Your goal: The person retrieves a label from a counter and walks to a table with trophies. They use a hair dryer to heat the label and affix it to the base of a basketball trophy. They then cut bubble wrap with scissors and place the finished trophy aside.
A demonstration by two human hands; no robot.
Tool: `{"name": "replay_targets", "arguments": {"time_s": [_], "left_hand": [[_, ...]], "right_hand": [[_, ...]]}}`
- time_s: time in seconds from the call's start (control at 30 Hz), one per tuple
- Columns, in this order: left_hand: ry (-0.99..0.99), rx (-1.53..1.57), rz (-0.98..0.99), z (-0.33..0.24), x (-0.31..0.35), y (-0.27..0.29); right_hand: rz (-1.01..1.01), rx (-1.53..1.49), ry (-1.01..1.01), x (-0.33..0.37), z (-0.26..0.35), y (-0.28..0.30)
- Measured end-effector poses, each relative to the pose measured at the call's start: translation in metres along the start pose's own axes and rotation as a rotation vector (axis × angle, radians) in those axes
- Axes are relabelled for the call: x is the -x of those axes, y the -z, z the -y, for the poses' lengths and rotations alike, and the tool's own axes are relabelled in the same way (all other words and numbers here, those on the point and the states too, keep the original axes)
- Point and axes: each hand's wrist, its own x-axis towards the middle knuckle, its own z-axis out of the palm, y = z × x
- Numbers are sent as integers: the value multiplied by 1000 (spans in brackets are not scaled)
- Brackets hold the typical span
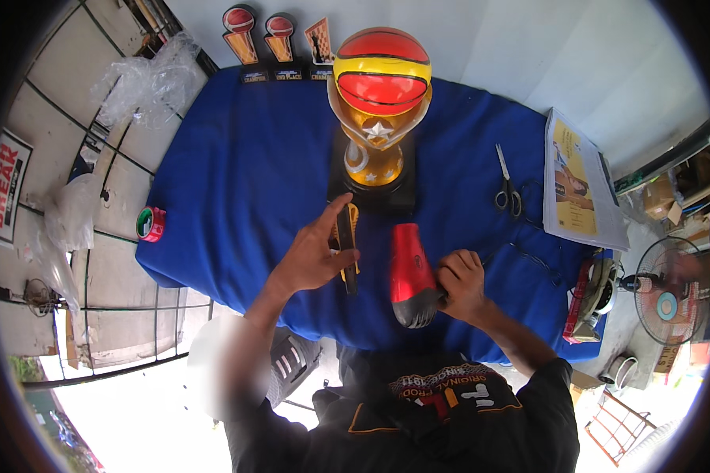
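Over the blue-draped surface (244, 181), the left hand (312, 256) touches a black-yellow piece (346, 232), its grip unclear, while the right hand's (461, 284) fingers clamp the red hair dryer (410, 268), probably for steady control.

The hair dryer (408, 264) is red and black, the ball (382, 69) yellow-banded red

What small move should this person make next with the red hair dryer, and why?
I'd probably turn the red hair dryer slightly left. The right hand grips its handle, but its front end faces the far side of the table, while the left hand is at the slim black-and-yellow piece, off to the left.
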Motion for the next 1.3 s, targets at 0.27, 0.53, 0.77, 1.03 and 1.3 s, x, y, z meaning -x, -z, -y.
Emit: {"name": "replay_targets", "arguments": {"time_s": [0.27,0.53,0.77,1.03,1.3], "left_hand": [[-19,248,-222,18,10,-23],[535,424,-378,28,14,-69],[351,-383,-365,34,26,-66],[228,-98,-300,45,22,-56],[238,-317,-259,41,15,-54]], "right_hand": [[-79,26,-35,0,8,5],[139,17,-215,-1,20,-20],[374,-55,-188,-3,21,-36],[530,-72,-290,-8,27,-40],[440,30,-312,-15,28,-46]]}}
